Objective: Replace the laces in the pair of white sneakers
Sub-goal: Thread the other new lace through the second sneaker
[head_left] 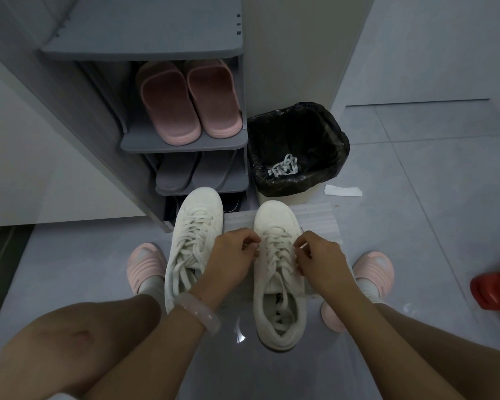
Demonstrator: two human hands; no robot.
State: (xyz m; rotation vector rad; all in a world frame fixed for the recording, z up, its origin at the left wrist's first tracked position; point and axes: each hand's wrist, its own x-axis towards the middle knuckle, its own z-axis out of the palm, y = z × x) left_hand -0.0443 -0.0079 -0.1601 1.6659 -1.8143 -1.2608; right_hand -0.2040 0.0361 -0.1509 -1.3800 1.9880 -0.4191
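Two white sneakers stand side by side on the floor, toes pointing away from me. The left sneaker [195, 226] is laced, with loose lace ends lying over its opening. The right sneaker [277, 223] carries a white lace [277, 249] across its eyelets. My left hand [233, 255] pinches that lace at the shoe's left side. My right hand [319, 259] pinches it at the right side. A bundle of old white laces [283, 166] lies inside the bin.
A bin with a black liner [298, 145] stands behind the right sneaker. A grey shoe rack [185, 142] with pink slippers [188, 102] and grey slippers is at the back left. White foam sheet [321, 220] lies under the shoes; a red object [494, 290] is far right.
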